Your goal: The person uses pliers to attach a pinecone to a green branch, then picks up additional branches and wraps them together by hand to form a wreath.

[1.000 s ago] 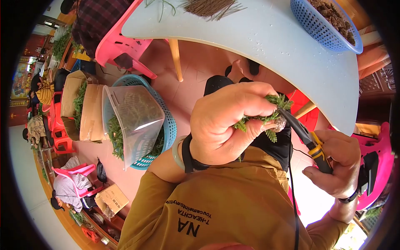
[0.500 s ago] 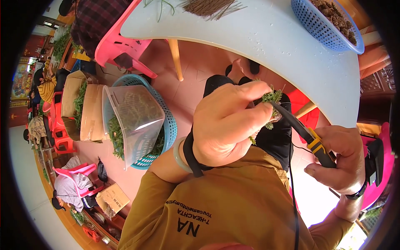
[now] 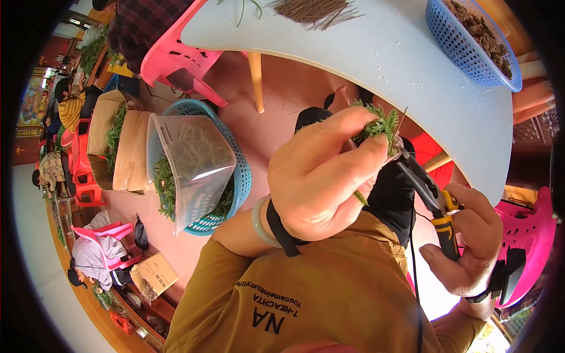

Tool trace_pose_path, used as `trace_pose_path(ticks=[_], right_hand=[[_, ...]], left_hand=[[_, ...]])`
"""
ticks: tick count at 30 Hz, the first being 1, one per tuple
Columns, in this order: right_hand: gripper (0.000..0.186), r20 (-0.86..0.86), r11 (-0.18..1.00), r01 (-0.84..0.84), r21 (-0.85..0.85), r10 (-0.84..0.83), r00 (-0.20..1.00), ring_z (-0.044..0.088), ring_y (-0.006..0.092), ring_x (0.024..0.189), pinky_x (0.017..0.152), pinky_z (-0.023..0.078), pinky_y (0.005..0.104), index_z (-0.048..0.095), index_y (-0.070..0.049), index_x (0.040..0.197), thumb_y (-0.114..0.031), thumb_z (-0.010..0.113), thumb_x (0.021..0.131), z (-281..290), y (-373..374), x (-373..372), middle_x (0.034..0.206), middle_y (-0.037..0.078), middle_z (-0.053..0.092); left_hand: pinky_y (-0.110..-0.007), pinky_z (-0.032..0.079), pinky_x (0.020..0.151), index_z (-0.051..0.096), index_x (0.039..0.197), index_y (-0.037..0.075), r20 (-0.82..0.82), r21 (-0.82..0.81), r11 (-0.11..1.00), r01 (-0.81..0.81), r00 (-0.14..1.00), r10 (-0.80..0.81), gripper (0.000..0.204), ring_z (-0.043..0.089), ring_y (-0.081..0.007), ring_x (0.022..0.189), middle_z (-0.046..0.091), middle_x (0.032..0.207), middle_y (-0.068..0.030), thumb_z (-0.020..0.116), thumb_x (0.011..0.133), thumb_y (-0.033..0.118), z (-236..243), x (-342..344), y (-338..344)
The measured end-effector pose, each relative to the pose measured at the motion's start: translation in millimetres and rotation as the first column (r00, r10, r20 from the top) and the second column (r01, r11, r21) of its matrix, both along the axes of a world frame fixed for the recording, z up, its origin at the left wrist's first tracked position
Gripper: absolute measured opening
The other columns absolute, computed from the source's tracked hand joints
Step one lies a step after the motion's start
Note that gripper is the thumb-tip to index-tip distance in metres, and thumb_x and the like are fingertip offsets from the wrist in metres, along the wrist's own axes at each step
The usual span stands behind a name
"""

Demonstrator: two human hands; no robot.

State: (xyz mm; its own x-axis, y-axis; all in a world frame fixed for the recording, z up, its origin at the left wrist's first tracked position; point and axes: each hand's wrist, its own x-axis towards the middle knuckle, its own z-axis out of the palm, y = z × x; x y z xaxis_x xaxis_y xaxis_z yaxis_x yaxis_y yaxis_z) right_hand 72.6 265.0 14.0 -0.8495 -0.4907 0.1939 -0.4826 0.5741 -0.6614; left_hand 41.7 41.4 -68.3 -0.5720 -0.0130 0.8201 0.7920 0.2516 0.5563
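Note:
My left hand (image 3: 321,176), in the middle of the view, grips a small bundle of green needled sprigs (image 3: 379,123), with a thin brown stem poking up and a pale brownish piece, hard to make out, at its right side. My right hand (image 3: 471,247), lower right, holds yellow-and-black pliers (image 3: 444,232). Their dark jaws sit just beside the bundle's lower right, near that piece.
A pale curved table (image 3: 400,70) carries brown sticks (image 3: 312,10) and a blue basket (image 3: 447,50) of pinecones. To the left stand pink chairs (image 3: 182,70), a teal basket (image 3: 238,182), a clear bin (image 3: 194,153) with greenery and cardboard boxes (image 3: 129,159). Several other people (image 3: 79,109) sit farther left.
The sprigs in my left hand have risen and turned, showing more green above my fingers. My right hand and pliers have shifted lower, with the handle now more upright.

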Motion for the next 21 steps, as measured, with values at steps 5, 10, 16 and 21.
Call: trace_pose_path(ticks=[5, 10, 16, 21], right_hand=[[0.028, -0.041, 0.999, -0.015, 0.035, 0.017, 0.999, 0.053, 0.0295, 0.066, 0.056, 0.040, 0.0347, 0.054, 0.001, 0.067, -0.011, 0.073, 0.050, 1, -6, 0, 0.087, 0.021, 0.059], [0.027, -0.048, 1.000, -0.003, 0.017, 0.003, 0.999, 0.052, 0.0294, 0.065, 0.056, 0.040, 0.0353, 0.053, 0.001, 0.066, -0.010, 0.073, 0.050, -2, -9, 1, 0.089, 0.022, 0.059], [0.028, -0.149, 0.995, 0.001, 0.101, 0.014, 0.989, 0.054, 0.0326, 0.064, 0.057, 0.044, 0.0377, 0.051, 0.001, 0.066, -0.008, 0.074, 0.053, -2, -13, 1, 0.092, 0.024, 0.059], [0.027, -0.255, 0.980, 0.001, 0.197, 0.050, 0.966, 0.059, 0.0333, 0.074, 0.063, 0.044, 0.0349, 0.054, 0.003, 0.075, -0.011, 0.073, 0.060, -9, -12, 4, 0.105, 0.025, 0.058]], left_hand=[[-0.025, 0.038, 0.047, 0.063, 0.094, -0.004, -0.124, -0.121, 0.984, -0.130, 0.986, 0.115, 0.031, 0.051, -0.0158, 0.056, 0.061, 0.099, -0.0190, 0.065, 0.063, -0.006, -5, 0, -3], [-0.027, 0.037, 0.047, 0.064, 0.092, -0.003, -0.180, -0.219, 0.953, -0.211, 0.968, 0.173, 0.029, 0.051, -0.0182, 0.056, 0.060, 0.102, -0.0203, 0.065, 0.064, -0.001, -1, 2, -6], [-0.027, 0.043, 0.054, 0.064, 0.090, -0.004, -0.215, -0.334, 0.906, -0.261, 0.957, 0.196, 0.023, 0.056, -0.0220, 0.067, 0.060, 0.104, -0.0228, 0.067, 0.067, -0.003, 6, 8, -9], [-0.027, 0.053, 0.069, 0.064, 0.092, -0.006, -0.075, -0.390, 0.898, -0.203, 0.979, 0.188, 0.020, 0.065, -0.0273, 0.088, 0.059, 0.110, -0.0257, 0.071, 0.073, -0.005, 13, 16, -10]])
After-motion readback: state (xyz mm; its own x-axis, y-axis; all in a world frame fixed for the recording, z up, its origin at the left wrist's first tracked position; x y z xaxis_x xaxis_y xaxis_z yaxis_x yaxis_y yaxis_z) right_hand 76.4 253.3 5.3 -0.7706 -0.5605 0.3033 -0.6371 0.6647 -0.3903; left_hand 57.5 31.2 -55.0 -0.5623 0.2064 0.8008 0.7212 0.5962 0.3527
